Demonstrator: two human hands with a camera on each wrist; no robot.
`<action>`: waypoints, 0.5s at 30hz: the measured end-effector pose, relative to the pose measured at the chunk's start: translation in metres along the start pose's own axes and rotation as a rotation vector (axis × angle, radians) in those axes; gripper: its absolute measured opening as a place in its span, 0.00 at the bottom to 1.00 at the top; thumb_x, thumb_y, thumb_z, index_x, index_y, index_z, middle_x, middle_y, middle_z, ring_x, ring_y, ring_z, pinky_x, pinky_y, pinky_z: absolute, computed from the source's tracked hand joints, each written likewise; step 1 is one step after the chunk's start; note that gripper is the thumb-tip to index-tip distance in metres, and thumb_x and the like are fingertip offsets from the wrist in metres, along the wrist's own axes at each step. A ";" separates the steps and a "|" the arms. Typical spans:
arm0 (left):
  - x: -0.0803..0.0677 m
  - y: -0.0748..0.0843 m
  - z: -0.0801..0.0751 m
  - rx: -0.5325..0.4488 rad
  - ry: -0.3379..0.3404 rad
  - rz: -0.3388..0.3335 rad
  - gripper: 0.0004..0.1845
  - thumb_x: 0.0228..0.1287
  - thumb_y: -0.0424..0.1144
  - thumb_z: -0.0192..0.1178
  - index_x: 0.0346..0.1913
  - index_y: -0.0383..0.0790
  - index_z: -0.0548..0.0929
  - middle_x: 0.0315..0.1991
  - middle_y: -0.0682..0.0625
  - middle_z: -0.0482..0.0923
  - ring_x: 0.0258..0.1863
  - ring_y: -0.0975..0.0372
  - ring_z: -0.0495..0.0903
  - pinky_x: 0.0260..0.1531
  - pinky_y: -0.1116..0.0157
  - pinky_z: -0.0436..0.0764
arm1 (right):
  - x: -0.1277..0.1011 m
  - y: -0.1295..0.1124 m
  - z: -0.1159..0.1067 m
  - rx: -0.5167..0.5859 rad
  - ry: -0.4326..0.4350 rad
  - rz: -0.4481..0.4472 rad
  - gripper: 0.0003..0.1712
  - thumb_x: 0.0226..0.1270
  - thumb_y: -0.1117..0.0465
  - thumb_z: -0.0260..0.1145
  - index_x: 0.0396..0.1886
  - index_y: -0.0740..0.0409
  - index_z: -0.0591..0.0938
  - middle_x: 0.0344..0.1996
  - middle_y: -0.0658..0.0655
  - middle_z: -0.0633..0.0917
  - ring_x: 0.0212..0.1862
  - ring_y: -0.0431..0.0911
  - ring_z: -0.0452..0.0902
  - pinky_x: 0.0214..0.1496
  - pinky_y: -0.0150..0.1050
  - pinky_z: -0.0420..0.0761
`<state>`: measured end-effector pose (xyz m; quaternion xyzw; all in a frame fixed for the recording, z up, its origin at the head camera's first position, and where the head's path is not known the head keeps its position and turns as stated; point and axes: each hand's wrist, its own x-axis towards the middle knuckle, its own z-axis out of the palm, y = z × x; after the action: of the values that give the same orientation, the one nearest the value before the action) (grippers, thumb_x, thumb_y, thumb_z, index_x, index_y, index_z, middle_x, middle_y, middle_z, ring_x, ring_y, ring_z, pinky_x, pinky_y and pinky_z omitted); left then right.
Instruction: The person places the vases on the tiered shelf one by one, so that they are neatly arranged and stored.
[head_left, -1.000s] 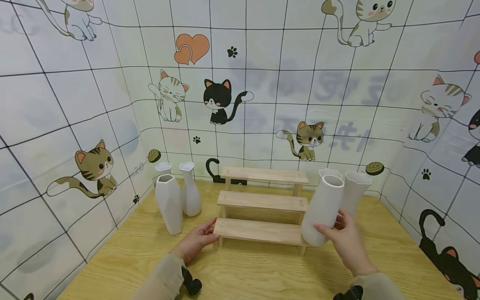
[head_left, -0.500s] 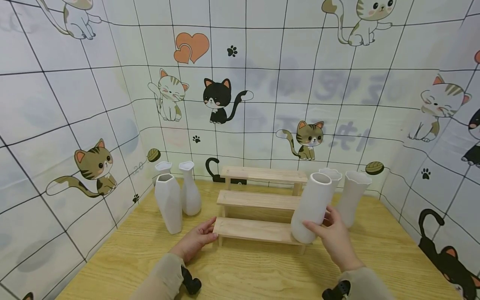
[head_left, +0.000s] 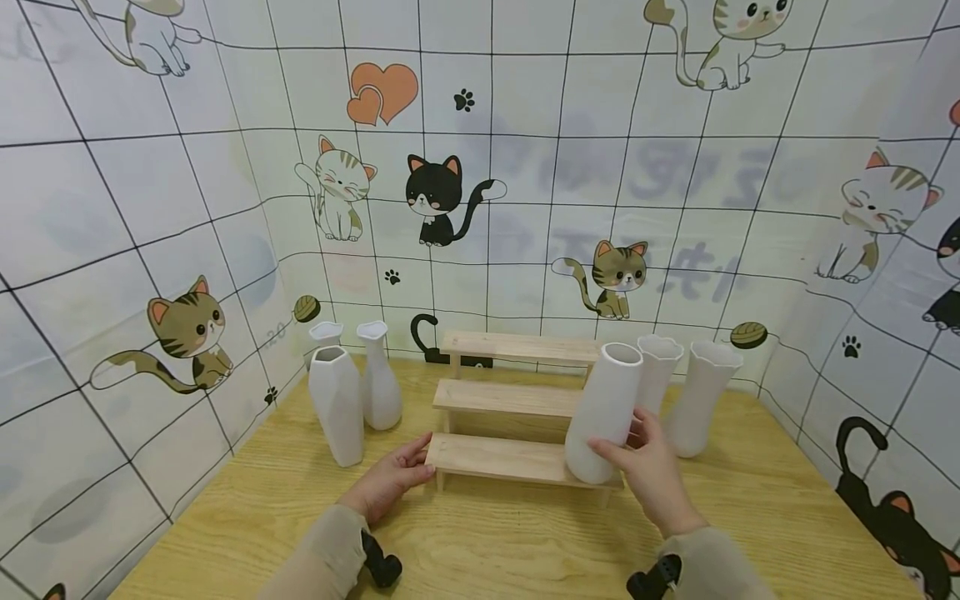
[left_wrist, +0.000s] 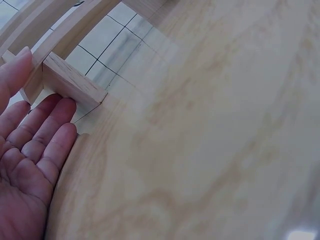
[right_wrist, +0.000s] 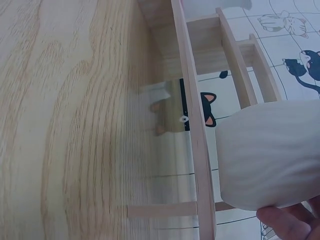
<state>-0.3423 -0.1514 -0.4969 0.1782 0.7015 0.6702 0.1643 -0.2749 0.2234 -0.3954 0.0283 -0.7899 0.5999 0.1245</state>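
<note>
One vase crosses leftward onto the bottom step.
The left hand (head_left: 390,481), fingers straight, steadies the wooden stand (head_left: 517,400) at its left end, unmoved; the right hand (head_left: 648,467) wraps the tilted white vase (head_left: 602,412), which has shifted left over the past second and now meets the lowest step's right end, seemingly close to being set down.

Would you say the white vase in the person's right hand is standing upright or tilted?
Tilted. The white vase, held by the right hand, leans with its open mouth toward the right while its base sits by the wooden step shelf's lowest step.

Left hand (left_wrist: 27,165) against wooden rack (left_wrist: 70,82)
</note>
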 end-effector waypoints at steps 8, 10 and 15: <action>-0.001 0.002 0.001 -0.008 0.008 -0.021 0.36 0.54 0.44 0.58 0.65 0.52 0.53 0.54 0.47 0.66 0.53 0.58 0.64 0.54 0.54 0.55 | 0.000 -0.001 0.008 -0.016 0.007 -0.021 0.45 0.43 0.48 0.69 0.60 0.52 0.58 0.47 0.60 0.68 0.47 0.51 0.65 0.42 0.46 0.70; -0.001 0.002 0.001 -0.008 0.009 -0.022 0.36 0.54 0.44 0.58 0.65 0.52 0.53 0.54 0.47 0.66 0.53 0.58 0.64 0.54 0.53 0.55 | 0.000 -0.002 0.010 -0.013 -0.001 -0.007 0.46 0.43 0.48 0.69 0.60 0.52 0.57 0.48 0.60 0.67 0.47 0.52 0.64 0.41 0.44 0.70; -0.001 0.002 0.001 -0.011 0.007 -0.024 0.37 0.54 0.44 0.58 0.65 0.52 0.53 0.54 0.47 0.65 0.54 0.58 0.64 0.54 0.53 0.54 | 0.002 -0.003 0.016 0.021 -0.012 0.051 0.49 0.39 0.47 0.71 0.60 0.49 0.57 0.49 0.58 0.67 0.49 0.50 0.63 0.44 0.46 0.69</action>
<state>-0.3409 -0.1506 -0.4952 0.1665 0.7005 0.6726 0.1707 -0.2790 0.2075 -0.3955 0.0129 -0.7848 0.6108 0.1042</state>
